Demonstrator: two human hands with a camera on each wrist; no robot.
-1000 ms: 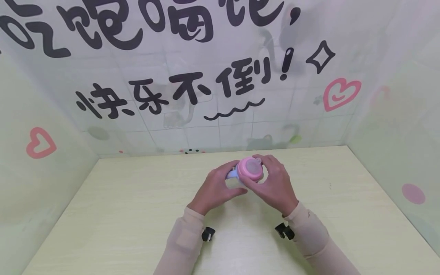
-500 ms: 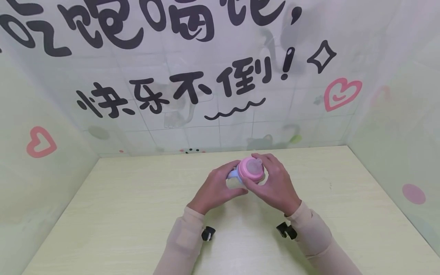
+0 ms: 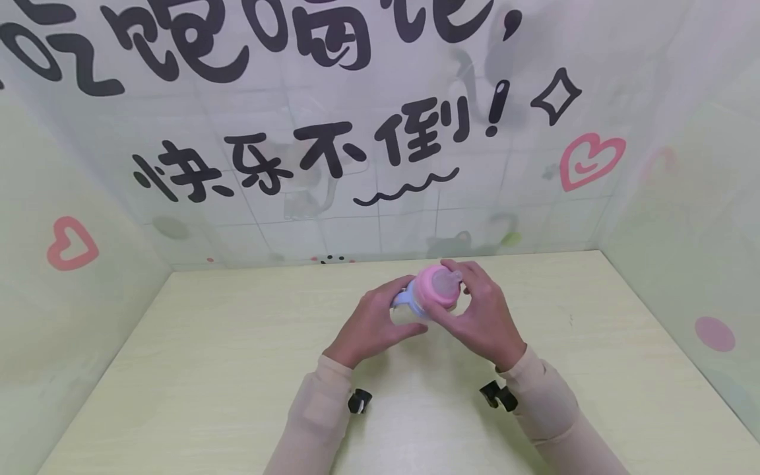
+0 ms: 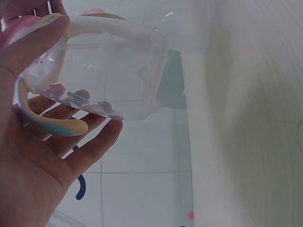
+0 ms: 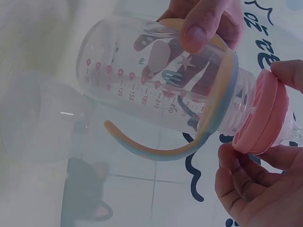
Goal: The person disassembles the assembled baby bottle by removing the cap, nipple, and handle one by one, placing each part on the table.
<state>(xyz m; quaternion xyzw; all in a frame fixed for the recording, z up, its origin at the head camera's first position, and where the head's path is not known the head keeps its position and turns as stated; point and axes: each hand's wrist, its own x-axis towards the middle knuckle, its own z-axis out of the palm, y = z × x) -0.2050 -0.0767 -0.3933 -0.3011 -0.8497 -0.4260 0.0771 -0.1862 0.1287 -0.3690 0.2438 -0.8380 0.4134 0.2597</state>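
The right hand [image 3: 485, 315] has shifted slightly farther and rightward, carrying the round pink cap [image 3: 424, 285] away from the clear bottle [image 3: 401, 315]. The translucent domed teat [image 3: 445, 282] points more to the right, more of the pale blue handle ring [image 3: 415, 303] shows, and the right beige cloth sleeve [image 3: 543, 397] and small black clip [image 3: 507, 398] have moved rightward.
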